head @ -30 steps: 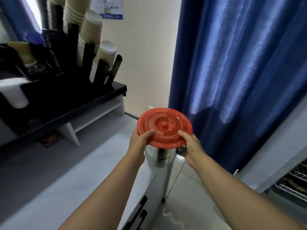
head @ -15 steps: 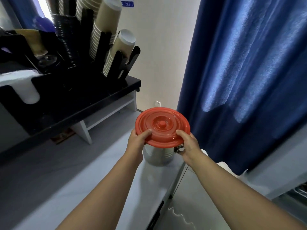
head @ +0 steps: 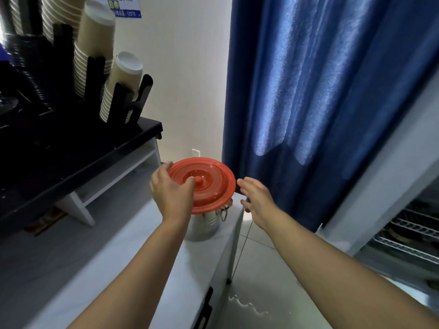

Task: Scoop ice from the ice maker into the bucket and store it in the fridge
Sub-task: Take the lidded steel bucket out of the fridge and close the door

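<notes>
- A steel bucket (head: pixel 204 225) stands upright on a white counter (head: pixel 118 269), close to the counter's right edge, in front of a pale wall.
- A round red lid (head: pixel 211 188) sits on top of the bucket, wider than the bucket itself.
- The left hand (head: pixel 172 191) lies over the lid's left side, fingers curled round the rim and thumb reaching to the centre knob.
- The right hand (head: pixel 257 200) hovers just beside the lid's right edge, fingers spread and holding nothing.
- Stacked paper cups (head: pixel 95 48) lean in a black rack (head: pixel 71 148) at the left.
- A blue curtain (head: pixel 320 91) hangs behind; wire fridge shelves (head: pixel 413 231) show at the far right.
</notes>
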`<state>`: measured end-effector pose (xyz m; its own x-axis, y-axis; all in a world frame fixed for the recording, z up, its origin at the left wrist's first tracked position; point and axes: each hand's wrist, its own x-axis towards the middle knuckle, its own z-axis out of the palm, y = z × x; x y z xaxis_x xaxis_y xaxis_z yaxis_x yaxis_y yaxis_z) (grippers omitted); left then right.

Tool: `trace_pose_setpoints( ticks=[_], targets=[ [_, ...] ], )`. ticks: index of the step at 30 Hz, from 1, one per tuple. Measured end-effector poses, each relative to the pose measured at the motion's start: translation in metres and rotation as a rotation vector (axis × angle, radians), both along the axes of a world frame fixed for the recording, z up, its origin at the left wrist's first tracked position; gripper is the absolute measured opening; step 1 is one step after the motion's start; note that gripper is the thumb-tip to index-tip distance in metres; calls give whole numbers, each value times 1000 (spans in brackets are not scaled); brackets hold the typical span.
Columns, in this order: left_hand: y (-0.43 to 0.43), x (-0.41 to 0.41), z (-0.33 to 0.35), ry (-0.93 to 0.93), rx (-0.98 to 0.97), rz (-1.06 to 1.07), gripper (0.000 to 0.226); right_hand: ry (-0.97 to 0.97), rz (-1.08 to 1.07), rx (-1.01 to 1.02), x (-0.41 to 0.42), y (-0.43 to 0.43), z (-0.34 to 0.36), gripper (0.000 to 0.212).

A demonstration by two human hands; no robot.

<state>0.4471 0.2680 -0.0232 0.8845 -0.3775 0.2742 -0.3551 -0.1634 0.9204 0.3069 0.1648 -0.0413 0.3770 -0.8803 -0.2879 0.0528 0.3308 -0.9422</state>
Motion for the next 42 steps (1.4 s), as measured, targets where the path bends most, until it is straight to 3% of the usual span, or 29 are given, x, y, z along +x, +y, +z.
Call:
trace_pose_setpoints(
  ticks=[6,10,18,24,29,42],
  targets=[
    [-36,-64,13,-137,-1,-248,42,24,-81,-44,-59,-5,18,18],
    [-63,-118,13,-68,-47,-486,30,38,-136,-123,-116,-11,27,8],
    [-100,-253,16,101,37,-844,8,114,-436,-161,-267,-15,31,14],
    [-112,-367,13,165,40,-1125,21,121,-719,-139,-388,0,34,17],
    [-116,-458,11,113,65,-1312,20,176,-874,-158,-479,22,45,18],
    [-96,-677,18,117,34,-1657,16,614,-1290,-361,-697,74,103,30]
  ],
)
